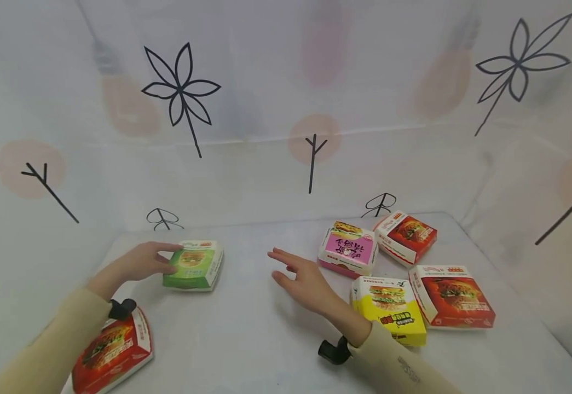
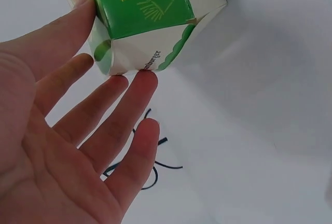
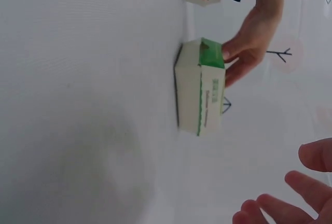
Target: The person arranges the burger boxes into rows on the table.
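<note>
Touching the left edge of the green burger box (image 1: 197,268) on the white tabletop (image 1: 236,339), the left hand (image 1: 140,262) is loosely spread, fingertips against it but not wrapped around. Right hand (image 1: 307,282) is half open, holding nothing. I'd worry about that light contact: push unevenly and the box could spin or skid. Also, a careless right sleeve (image 1: 399,358) could bump the yellow burger box (image 1: 389,303).

Front-right of the green box (image 1: 194,265), bare table (image 1: 236,339) leaves passage; front-left of it, a red box (image 1: 113,350) blocks.
</note>
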Demonstrator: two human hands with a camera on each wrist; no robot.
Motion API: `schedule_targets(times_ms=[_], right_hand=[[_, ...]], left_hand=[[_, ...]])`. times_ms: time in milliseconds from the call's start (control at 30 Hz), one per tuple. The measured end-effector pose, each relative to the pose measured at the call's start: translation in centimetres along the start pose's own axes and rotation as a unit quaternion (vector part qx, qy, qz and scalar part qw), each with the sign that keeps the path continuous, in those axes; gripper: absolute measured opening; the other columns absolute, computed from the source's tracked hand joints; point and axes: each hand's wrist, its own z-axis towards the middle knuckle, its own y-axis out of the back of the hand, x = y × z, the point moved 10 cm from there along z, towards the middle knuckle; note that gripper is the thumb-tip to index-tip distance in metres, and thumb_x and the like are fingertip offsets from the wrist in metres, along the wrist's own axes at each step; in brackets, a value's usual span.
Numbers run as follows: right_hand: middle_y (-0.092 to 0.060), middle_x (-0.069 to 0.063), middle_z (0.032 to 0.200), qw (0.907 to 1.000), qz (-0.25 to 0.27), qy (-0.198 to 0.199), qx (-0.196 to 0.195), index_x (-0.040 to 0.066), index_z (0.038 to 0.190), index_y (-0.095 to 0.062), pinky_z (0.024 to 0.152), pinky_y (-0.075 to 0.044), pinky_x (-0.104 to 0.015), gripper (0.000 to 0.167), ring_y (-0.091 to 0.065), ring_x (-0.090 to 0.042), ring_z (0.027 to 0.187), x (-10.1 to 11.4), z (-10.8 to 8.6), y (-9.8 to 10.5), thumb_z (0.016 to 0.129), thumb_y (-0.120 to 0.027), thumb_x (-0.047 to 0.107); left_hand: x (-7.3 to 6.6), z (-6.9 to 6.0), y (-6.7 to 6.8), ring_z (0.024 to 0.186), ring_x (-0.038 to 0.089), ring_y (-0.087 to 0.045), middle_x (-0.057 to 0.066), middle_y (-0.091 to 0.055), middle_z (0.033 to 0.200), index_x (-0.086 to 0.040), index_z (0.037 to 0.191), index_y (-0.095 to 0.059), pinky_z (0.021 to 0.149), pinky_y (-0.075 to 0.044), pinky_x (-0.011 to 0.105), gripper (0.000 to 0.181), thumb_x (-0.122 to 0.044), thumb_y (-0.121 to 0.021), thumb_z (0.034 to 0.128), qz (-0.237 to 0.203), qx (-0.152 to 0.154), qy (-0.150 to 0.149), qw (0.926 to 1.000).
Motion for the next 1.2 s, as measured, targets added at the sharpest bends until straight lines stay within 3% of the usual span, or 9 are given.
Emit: schedule_targets(times_ms=[233,533,733,1000,1200], right_hand=[[-0.054,-0.005,0.145,0.9997,0.003,-0.004,-0.023,0.013,0.139,-0.059,0.101,-0.048,-0.044,0.042,-0.051,-0.024,0.132,0.1,2.2,-0.8,0.097,-0.064,0.015],[-0.053,-0.004,0.146,0.999,-0.023,-0.037,-0.01,0.015,0.142,-0.057,0.102,-0.047,-0.045,0.044,-0.053,-0.024,0.13,-1.6,4.9,-2.7,0.098,-0.063,0.016],[-0.054,-0.007,0.144,0.9977,-0.004,-0.067,0.003,0.015,0.146,-0.053,0.099,-0.05,-0.039,0.048,-0.057,-0.025,0.126,-2.7,6.7,-4.3,0.099,-0.061,0.018],[-0.057,-0.011,0.141,0.9979,-0.005,-0.063,0.013,0.014,0.148,-0.049,0.099,-0.05,-0.035,0.05,-0.056,-0.024,0.127,-2.7,7.5,-5.1,0.099,-0.06,0.016],[-0.057,-0.01,0.141,0.997,-0.015,-0.075,0.007,0.016,0.147,-0.051,0.101,-0.049,-0.04,0.051,-0.052,-0.026,0.13,-3.3,7.7,-4.8,0.097,-0.06,0.02]], left_hand=[[-1.5,1.3,-0.7,0.115,0.042,-0.06,0.026,-0.059,0.129,-0.006,0.144,-0.051,0.086,-0.053,0.055,0.067,-0.034,-0.076,0.0882,-0.009,-0.004,-0.003,0.9999],[-3.3,2.5,-1.6,0.114,0.041,-0.061,0.026,-0.06,0.129,-0.007,0.144,-0.052,0.086,-0.054,0.054,0.068,-0.036,-0.076,0.0874,-0.015,-0.014,-0.006,0.9998],[-4.2,3.2,-2.3,0.116,0.04,-0.06,0.026,-0.056,0.135,-0.01,0.145,-0.051,0.089,-0.052,0.055,0.067,-0.038,-0.074,0.0884,-0.03,-0.019,-0.001,0.9994],[-5.1,3.7,-2.8,0.118,0.038,-0.06,0.022,-0.057,0.137,-0.009,0.145,-0.052,0.091,-0.052,0.054,0.065,-0.038,-0.072,0.0902,-0.058,-0.033,-0.021,0.9976],[-5.5,4.2,-3.0,0.121,0.036,-0.059,0.018,-0.056,0.14,-0.01,0.146,-0.051,0.094,-0.05,0.053,0.071,-0.043,-0.074,0.0873,-0.081,-0.041,-0.023,0.9956]])
